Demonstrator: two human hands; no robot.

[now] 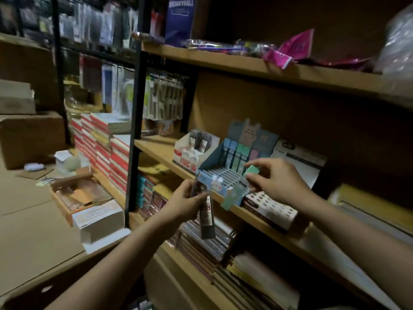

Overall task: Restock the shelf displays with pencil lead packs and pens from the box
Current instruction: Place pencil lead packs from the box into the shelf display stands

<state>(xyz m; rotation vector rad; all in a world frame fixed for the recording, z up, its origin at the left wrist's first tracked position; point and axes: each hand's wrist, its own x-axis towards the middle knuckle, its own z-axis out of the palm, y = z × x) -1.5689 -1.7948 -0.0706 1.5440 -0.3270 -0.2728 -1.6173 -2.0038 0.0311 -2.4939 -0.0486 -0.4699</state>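
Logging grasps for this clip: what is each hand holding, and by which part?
Left hand grips dark packs by their upper ends; the rest hangs below. Right hand pinches a green pack by its right end, over the blue display.

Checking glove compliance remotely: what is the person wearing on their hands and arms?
Nothing visible. The left hand and right hand are bare: no gloves, rings, watch or wristbands. Both forearms are uncovered to the frame's edge; no sleeve shows.

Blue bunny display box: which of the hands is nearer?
Right. The right hand reaches over the blue bunny display box, pinching a green pack; the left hand is just below-left, gripping dark packs.
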